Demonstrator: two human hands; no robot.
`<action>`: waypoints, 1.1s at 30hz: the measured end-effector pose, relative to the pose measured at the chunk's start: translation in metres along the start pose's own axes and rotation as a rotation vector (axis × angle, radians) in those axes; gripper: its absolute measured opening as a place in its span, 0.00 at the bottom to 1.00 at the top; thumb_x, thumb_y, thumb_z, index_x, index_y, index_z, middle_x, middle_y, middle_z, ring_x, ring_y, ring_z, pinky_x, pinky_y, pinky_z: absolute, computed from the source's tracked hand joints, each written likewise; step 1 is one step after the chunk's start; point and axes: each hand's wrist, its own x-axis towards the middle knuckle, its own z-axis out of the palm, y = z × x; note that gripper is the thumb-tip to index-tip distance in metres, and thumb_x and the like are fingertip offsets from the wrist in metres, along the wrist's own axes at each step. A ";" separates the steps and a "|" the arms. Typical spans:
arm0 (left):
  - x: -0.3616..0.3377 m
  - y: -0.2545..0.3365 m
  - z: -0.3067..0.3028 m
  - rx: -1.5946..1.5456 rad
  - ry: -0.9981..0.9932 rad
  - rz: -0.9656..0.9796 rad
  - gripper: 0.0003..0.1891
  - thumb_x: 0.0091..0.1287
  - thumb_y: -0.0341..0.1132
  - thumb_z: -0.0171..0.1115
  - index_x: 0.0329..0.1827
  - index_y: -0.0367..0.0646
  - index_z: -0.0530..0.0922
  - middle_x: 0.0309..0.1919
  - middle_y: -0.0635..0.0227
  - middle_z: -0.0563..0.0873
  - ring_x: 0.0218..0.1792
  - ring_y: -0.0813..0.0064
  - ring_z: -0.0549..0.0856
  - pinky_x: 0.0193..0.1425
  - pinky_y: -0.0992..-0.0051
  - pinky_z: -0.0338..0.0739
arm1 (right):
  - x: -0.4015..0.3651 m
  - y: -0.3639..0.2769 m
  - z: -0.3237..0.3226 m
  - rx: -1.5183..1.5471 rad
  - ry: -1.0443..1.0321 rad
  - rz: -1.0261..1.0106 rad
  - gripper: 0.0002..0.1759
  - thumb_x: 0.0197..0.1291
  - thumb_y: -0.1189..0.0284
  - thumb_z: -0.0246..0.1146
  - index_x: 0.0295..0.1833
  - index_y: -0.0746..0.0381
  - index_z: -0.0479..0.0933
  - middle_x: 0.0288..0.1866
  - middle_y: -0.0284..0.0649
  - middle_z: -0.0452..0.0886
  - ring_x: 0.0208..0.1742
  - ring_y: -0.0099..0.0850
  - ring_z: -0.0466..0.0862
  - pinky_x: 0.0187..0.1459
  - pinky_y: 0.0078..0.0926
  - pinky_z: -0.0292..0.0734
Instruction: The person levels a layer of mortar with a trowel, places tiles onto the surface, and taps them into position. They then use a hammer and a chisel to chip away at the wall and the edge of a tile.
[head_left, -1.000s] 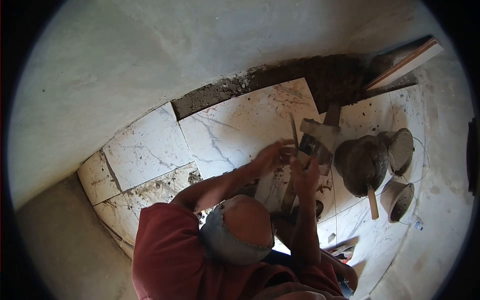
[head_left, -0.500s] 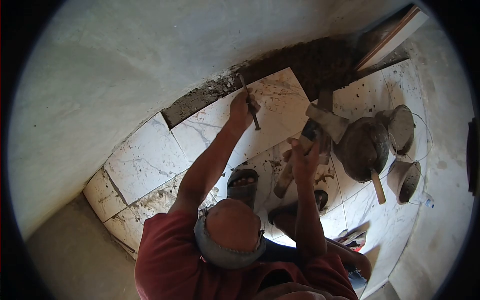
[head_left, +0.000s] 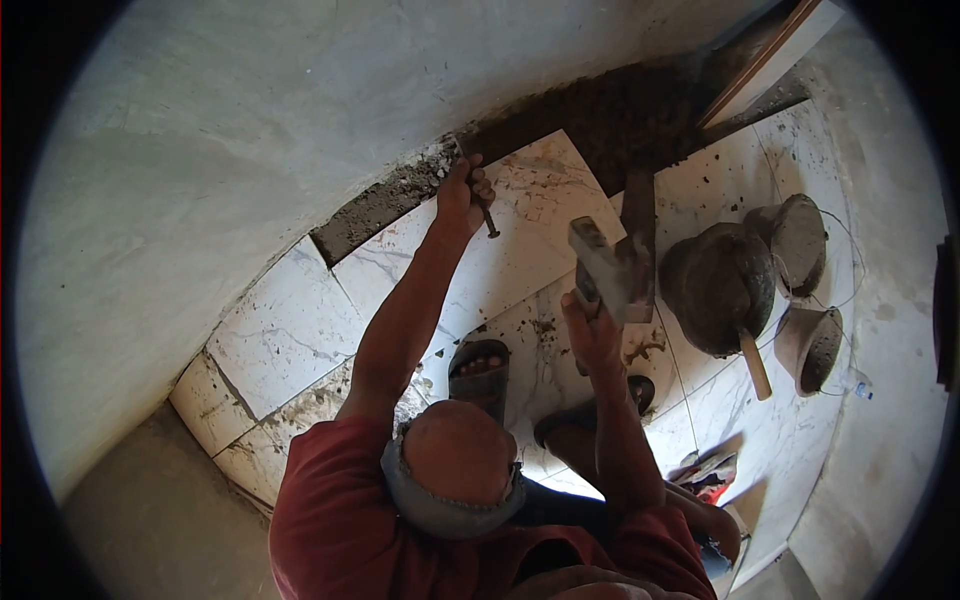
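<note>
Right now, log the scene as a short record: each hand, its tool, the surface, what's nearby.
left hand: fingers shut on chisel, at the far edge of the tile
right hand: fingers shut on hammer, head up off the floor
surface: marble floor tiles, mortar strip along the wall
nearby: mortar-caked pans to the right; sandalled foot on a tile

Glossy veined tiles [head_left: 290,330], rough dark mortar [head_left: 620,120], matt plaster wall [head_left: 250,120], metal chisel [head_left: 487,216], dusty metal hammer [head_left: 600,265].
</note>
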 end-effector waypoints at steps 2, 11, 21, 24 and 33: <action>-0.001 0.005 -0.002 -0.003 -0.022 -0.032 0.13 0.72 0.42 0.42 0.45 0.43 0.71 0.21 0.76 0.69 0.18 0.84 0.65 0.22 0.81 0.61 | 0.012 -0.009 0.000 -0.028 -0.079 -0.076 0.22 0.54 0.69 0.59 0.52 0.69 0.66 0.29 0.46 0.77 0.29 0.41 0.79 0.34 0.35 0.75; -0.003 0.018 -0.016 -0.051 -0.085 -0.110 0.13 0.72 0.42 0.41 0.47 0.43 0.70 0.19 0.75 0.69 0.16 0.83 0.64 0.20 0.80 0.60 | 0.053 -0.028 0.008 -0.264 -0.446 -0.251 0.24 0.58 0.57 0.57 0.51 0.65 0.66 0.34 0.50 0.78 0.36 0.48 0.80 0.35 0.39 0.75; 0.010 0.020 -0.021 -0.059 -0.088 -0.160 0.12 0.72 0.41 0.40 0.42 0.43 0.68 0.18 0.75 0.66 0.15 0.82 0.63 0.20 0.79 0.59 | 0.110 -0.029 0.011 -0.943 -1.076 -0.564 0.26 0.57 0.46 0.52 0.42 0.60 0.69 0.35 0.45 0.76 0.37 0.44 0.79 0.36 0.40 0.75; 0.007 0.021 -0.019 -0.017 -0.091 -0.122 0.13 0.72 0.42 0.40 0.41 0.43 0.69 0.17 0.76 0.66 0.15 0.82 0.62 0.19 0.79 0.59 | 0.113 -0.036 0.014 -1.014 -1.246 -0.624 0.26 0.56 0.45 0.53 0.40 0.60 0.70 0.37 0.45 0.75 0.39 0.43 0.79 0.38 0.41 0.75; 0.006 0.011 -0.018 -0.041 -0.096 -0.069 0.13 0.72 0.43 0.41 0.41 0.42 0.69 0.18 0.75 0.66 0.15 0.82 0.62 0.18 0.80 0.58 | 0.132 -0.046 0.032 -1.033 -1.402 -0.739 0.26 0.55 0.47 0.54 0.41 0.60 0.71 0.36 0.46 0.77 0.38 0.44 0.80 0.38 0.42 0.77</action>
